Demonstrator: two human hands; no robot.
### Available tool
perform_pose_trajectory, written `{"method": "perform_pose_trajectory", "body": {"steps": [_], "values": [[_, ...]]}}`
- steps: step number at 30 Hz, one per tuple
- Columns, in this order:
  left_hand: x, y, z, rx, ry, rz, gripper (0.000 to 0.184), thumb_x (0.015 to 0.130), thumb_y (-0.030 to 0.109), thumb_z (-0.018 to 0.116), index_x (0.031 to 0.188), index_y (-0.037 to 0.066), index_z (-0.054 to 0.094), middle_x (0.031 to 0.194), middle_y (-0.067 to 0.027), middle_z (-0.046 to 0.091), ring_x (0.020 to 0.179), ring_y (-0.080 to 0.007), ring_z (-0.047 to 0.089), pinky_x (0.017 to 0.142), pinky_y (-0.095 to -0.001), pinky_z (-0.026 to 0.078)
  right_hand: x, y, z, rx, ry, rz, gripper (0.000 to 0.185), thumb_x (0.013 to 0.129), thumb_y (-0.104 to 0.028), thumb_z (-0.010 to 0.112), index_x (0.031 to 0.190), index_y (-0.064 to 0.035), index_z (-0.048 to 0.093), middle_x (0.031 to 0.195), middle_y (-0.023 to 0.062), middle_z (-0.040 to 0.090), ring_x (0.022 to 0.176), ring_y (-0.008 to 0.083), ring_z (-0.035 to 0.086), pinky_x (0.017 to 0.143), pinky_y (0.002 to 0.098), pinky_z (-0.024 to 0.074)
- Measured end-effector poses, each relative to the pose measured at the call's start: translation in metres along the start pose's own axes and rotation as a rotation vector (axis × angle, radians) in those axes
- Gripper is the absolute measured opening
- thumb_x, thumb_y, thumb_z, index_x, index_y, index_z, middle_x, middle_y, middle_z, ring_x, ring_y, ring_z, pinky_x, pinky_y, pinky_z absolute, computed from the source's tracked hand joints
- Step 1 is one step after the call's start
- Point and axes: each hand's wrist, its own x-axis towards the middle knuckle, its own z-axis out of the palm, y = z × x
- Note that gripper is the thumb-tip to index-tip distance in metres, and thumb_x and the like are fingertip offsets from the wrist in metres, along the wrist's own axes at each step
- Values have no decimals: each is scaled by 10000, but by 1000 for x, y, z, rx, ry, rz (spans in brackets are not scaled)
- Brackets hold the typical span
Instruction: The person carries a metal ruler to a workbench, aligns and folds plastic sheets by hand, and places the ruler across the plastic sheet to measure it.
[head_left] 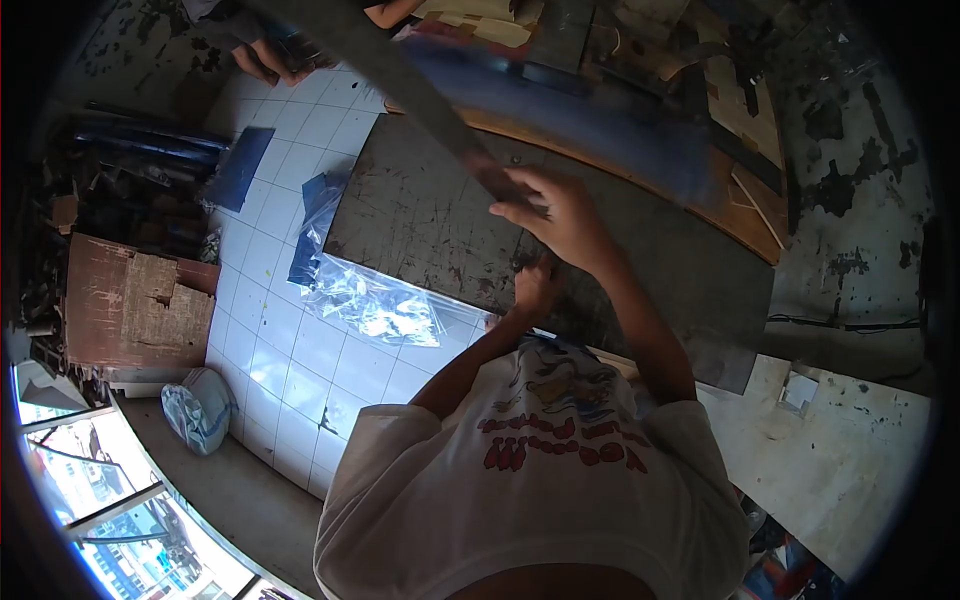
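A long flat grey strip (420,100) reaches from my right hand (555,215) to the top edge of the view, raised over the work table (420,200). The fingers and thumb of this hand close round its lower end. Just below, my left hand (537,287) rests low over the dark, scratched table top, fingers curled in beside something small and dark that I cannot make out. Across the far side of the table lies a blurred blue sheet (590,120).
Clear plastic film (385,305) hangs at the table's left edge over the white tiled floor (285,330). Brown boards (100,310), blue rolls (150,140) and a white sack (198,410) are at the left. Another person's feet (270,65) show at the top left.
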Motion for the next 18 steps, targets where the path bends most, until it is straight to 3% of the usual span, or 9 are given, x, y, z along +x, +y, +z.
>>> {"method": "perform_pose_trajectory", "body": {"steps": [4,5,11,15,18], "values": [[1,0,2,44,13,-24,305,804,239,646,991,8,581,785,-235,646,730,-425,634,655,-521,504,-12,55,31,14,-123,54,467,827,-238,719,1184,27,575,1102,187,647,1020,286,639,898,399,513],[2,-1,4,54,23,-20,320,802,243,650,995,-3,580,781,-241,645,730,-427,633,653,-522,503,-18,69,36,-11,-143,93,461,833,-243,707,1200,4,578,1126,175,642,1043,295,628,906,372,496],[5,13,-2,-29,153,-46,309,792,260,667,923,-6,580,758,-210,656,712,-412,643,640,-505,509,-70,145,24,-73,-106,125,295,860,-145,651,1138,-46,635,1084,139,648,984,284,625,841,336,484],[7,10,2,-34,105,-119,277,801,248,652,922,11,575,754,-169,672,712,-388,656,647,-489,519,-97,180,7,-82,-145,248,201,867,-102,629,1052,-42,685,1032,139,661,938,268,637,810,331,490],[6,11,4,-66,137,-102,235,796,198,668,913,6,599,756,-176,678,716,-374,664,641,-452,526,-105,192,2,-53,-198,257,216,888,-105,615,1083,-33,672,1062,132,662,954,256,645,827,311,492]]}}
